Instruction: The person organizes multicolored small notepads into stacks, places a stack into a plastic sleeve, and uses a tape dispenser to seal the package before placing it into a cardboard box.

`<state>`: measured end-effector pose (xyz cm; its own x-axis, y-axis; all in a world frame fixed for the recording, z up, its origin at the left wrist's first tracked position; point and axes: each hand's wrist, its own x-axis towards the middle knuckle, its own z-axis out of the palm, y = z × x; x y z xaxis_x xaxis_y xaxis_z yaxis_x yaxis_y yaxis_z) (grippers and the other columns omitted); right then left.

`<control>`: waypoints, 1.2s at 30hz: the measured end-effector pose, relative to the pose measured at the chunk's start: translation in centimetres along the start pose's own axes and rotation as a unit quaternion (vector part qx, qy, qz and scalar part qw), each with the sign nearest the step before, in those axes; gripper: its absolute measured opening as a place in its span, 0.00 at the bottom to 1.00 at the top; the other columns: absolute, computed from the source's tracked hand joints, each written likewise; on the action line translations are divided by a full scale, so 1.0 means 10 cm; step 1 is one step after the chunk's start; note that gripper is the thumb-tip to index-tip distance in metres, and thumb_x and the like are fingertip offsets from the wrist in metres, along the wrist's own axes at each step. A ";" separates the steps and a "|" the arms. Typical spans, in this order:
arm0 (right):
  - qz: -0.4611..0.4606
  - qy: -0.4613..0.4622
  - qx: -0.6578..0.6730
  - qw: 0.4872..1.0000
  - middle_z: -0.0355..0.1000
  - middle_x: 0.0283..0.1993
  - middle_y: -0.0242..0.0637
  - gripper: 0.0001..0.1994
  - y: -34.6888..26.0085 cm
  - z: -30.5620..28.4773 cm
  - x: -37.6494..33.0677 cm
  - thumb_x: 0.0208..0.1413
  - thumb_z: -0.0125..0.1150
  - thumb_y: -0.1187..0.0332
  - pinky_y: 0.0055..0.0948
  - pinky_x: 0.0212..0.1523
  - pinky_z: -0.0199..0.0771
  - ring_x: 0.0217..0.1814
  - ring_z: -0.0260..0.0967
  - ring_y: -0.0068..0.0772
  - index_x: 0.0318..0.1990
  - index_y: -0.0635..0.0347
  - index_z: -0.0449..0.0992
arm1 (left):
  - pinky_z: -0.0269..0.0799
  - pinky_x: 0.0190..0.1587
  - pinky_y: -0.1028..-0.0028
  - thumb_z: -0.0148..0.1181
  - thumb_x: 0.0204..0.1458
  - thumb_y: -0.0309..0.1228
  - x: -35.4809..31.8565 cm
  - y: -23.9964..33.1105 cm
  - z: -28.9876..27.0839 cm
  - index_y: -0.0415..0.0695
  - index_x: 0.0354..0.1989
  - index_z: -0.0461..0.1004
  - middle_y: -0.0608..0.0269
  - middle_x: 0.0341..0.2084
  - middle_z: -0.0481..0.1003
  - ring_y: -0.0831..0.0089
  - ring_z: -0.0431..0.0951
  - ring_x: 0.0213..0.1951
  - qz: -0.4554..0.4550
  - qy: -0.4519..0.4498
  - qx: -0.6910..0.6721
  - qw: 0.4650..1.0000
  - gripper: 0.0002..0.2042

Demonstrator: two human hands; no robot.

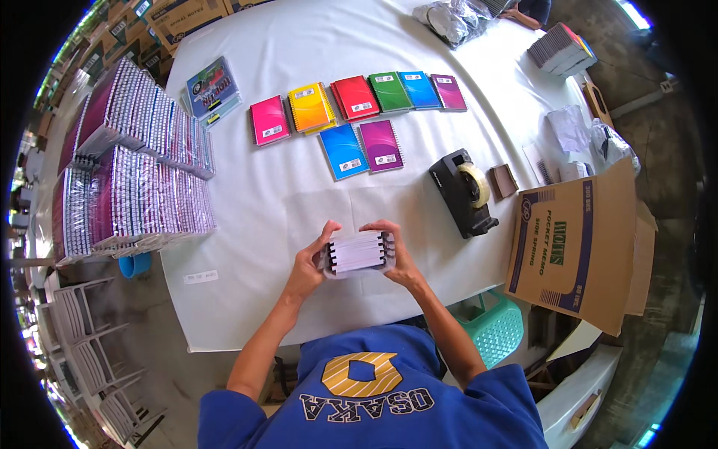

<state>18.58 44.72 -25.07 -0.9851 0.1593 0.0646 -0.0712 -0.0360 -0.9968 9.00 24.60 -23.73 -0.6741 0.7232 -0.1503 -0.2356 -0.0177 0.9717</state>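
Between my two hands, just above the near part of the white-covered table [247,292], I hold a small stack of notebooks [357,252]. Its white page edges and dark spirals face up, and clear plastic seems to wrap its sides. My left hand [308,262] grips the left end with the thumb raised at the top corner. On the other end is my right hand [400,258], its fingers curved round the corner. Beyond them lie spiral notebooks in a row: pink [269,121], yellow [312,108], red [354,98], green [390,92], blue [419,90] and purple [449,93].
Nearer lie another blue notebook [344,152] and purple notebook [381,146]. A black tape dispenser [458,196] stands right, beside an open cardboard box [568,243]. Tall stacks of wrapped notebooks [142,198] fill the left edge. A green stool [493,329] sits below the table's right side.
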 end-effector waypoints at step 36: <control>0.051 0.016 -0.136 0.989 0.71 0.44 0.31 0.14 -0.73 -0.10 0.32 0.41 0.72 0.69 0.24 0.41 0.60 0.47 0.65 0.25 0.38 0.59 0.79 | 0.41 0.69 0.61 0.74 0.36 0.32 0.35 0.62 0.00 0.49 0.53 0.75 0.64 0.62 0.64 0.61 0.49 0.69 0.020 0.010 0.183 0.983 0.30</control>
<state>16.06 46.53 -17.64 -0.9793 0.1995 -0.0342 0.0775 0.2134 -0.9739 5.20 26.98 -18.25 -0.6926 0.7129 -0.1103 0.0564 0.2059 0.9770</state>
